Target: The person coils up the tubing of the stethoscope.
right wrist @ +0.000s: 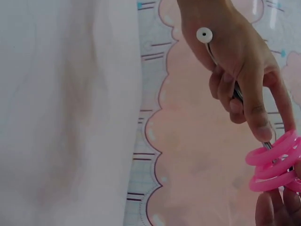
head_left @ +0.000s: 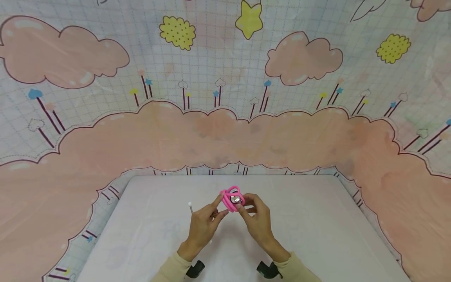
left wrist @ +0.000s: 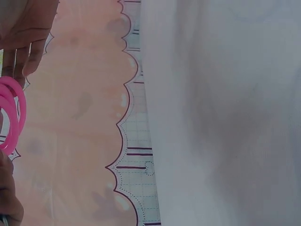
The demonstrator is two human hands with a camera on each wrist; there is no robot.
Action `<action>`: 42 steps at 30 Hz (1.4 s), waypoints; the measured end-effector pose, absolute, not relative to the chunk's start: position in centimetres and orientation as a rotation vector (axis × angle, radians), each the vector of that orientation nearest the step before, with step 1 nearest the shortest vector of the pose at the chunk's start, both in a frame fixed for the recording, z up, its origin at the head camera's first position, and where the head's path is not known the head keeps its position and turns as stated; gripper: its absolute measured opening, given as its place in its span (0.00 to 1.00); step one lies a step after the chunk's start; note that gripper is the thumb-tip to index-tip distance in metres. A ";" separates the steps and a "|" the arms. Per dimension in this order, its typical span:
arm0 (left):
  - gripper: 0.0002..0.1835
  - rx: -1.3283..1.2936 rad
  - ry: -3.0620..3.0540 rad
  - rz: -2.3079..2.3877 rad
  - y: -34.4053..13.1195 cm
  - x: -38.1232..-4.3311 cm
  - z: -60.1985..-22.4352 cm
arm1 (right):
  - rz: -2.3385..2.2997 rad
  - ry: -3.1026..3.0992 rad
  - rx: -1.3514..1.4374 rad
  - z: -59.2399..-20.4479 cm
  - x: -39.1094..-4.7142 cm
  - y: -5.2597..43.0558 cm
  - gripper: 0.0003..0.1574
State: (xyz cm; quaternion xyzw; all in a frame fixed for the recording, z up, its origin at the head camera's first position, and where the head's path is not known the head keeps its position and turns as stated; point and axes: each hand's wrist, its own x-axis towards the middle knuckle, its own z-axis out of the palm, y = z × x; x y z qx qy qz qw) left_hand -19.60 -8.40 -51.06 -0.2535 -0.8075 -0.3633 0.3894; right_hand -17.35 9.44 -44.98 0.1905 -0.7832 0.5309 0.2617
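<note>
A stethoscope with pink tubing (head_left: pixel 228 203) wound in loops is held up between both hands above the white table. Its silver chestpiece (head_left: pixel 236 199) shows among the loops. My left hand (head_left: pixel 203 222) grips the thin metal ear tube, and its index finger reaches the coil. A white ear tip (right wrist: pixel 204 35) sticks out behind that hand. The right hand (head_left: pixel 258 219) holds the coil by its right side, thumb near the chestpiece. In the left wrist view, only part of the pink coil (left wrist: pixel 16 113) shows at the left edge.
The white tabletop (head_left: pixel 148 235) spreads beneath the hands. Behind and beside it hangs a cloth (head_left: pixel 225 137) printed with clouds and stars. Black wrist devices (head_left: pixel 195 269) sit by the cream sleeves (head_left: pixel 172 269).
</note>
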 end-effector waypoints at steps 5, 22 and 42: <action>0.36 -0.639 -2.034 -0.946 -8.2 -19.6 -51.0 | 1.367 -2.045 0.583 -45.0 -17.8 9.4 0.17; 0.36 -0.663 -2.036 -0.915 -7.9 -19.3 -51.3 | 1.391 -2.083 0.572 -48.4 -20.1 10.1 0.12; 0.36 -0.655 -2.046 -0.931 -6.9 -19.3 -51.7 | 1.063 -2.030 0.582 -48.4 -20.7 10.9 0.12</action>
